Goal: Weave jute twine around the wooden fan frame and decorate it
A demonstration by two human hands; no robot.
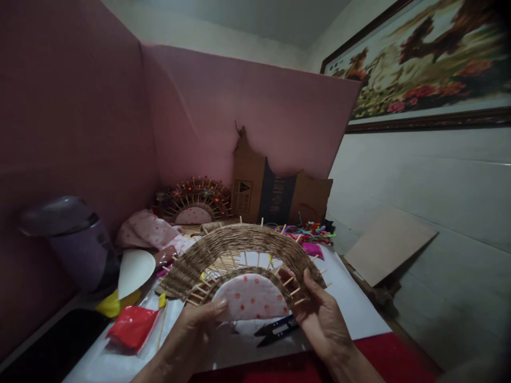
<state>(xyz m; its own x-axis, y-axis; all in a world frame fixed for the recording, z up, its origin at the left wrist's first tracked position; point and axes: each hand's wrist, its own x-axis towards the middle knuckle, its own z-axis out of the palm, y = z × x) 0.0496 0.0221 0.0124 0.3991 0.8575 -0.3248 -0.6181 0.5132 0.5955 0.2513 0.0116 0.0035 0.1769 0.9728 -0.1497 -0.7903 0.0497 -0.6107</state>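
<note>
the largest item is a pink flat-panel partition point(247, 101), standing well beyond the grip. a dark-framed picture with red flowers point(431, 80) hangs high to the right of the grip. a torn brown cardboard piece with a blue band point(247, 183) stands upright beyond the grip, against the partition. a lidded purple container point(77, 250) stands well to the left of the grip.

the item in hand is a fan-shaped brown woven-cord piece with pale wooden sticks point(239, 238), held between the two hands and tilted. its white half-round fabric centre with red spots point(251, 298) faces up. a similar, decorated brown woven fan point(194, 199) stands beyond the grip, to the left of the cardboard.

the left hand point(195, 324) grips the piece's lower left side, thumb on the edge of the fabric centre; its fingertips are hidden. the right hand point(325, 322) is closed around the right end of the woven band.

a red plastic-wrapped packet point(132, 325) lies left of the left hand. dark pointed snips point(275, 331) lie just left of the right hand, below the fabric centre.
</note>
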